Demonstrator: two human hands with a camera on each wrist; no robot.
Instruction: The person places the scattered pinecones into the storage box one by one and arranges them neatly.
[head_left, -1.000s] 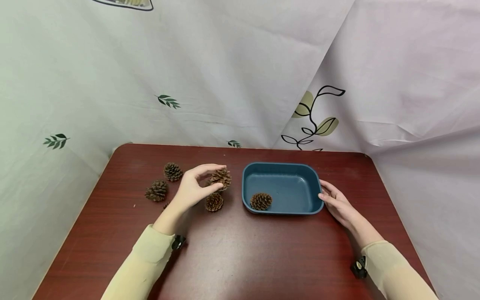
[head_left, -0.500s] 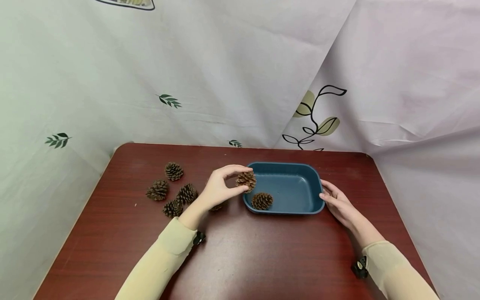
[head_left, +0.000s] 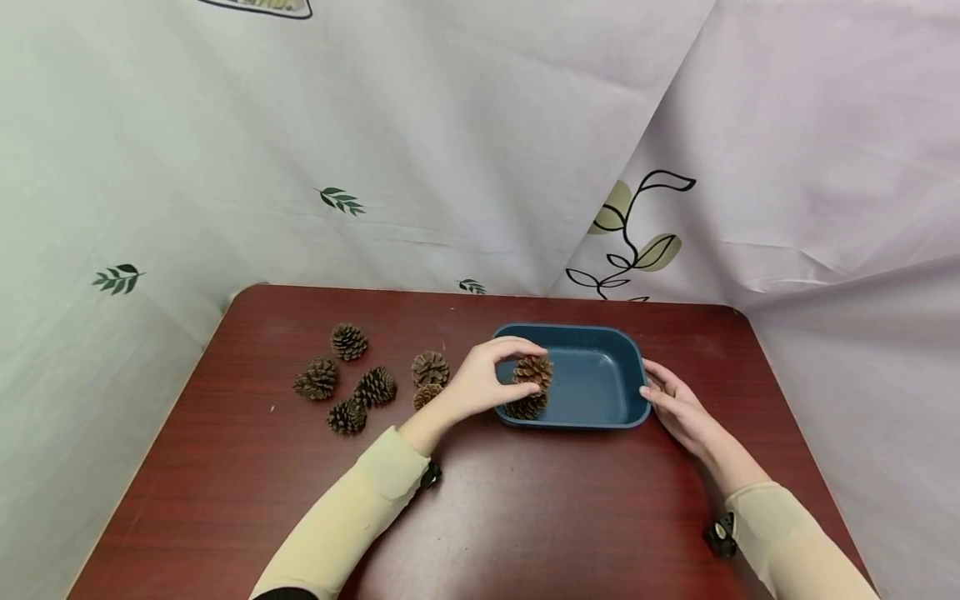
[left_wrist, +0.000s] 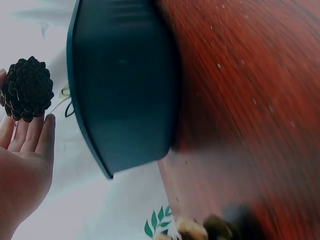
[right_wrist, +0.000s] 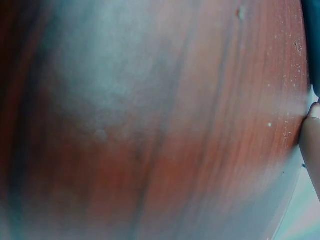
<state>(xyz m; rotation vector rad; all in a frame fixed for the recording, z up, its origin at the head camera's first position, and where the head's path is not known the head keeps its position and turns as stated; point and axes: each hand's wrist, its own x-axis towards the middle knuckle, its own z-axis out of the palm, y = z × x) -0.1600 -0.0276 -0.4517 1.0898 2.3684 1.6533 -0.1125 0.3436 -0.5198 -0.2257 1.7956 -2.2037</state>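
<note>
Pinecone, brown, rounded and woody-scaled [head_left: 533, 372], is hanging above the 9 o'clock part of a dark-blue, rounded-rectangular tray, probably plastic [head_left: 592, 385], and your left hand [head_left: 483, 377] is clamping it between thumb and fingertips. It is probably weighing very little and behaving stiffly; the rough, overlapping scales should be giving you plenty of grip, though their thin tips could be snapping if you are squeezing hard. You are pinching across its broad girth, a sensible hold, since several scales are likely sharing the pressure.

Your right hand [head_left: 677, 412] is touching the tray's 3 o'clock end, thumb at the rim and fingers along the outer wall; whether it is gripping or merely steadying, I cannot tell. A second brown, scaly cone [head_left: 527, 407] is lying in the tray's 8 o'clock corner, partly hidden by the held one. Six loose brown cones [head_left: 375, 386] are lying towards 9 o'clock of the tray, on the reddish-brown, wood-grained table [head_left: 517, 517], whose smooth surface is reflecting light.
</note>
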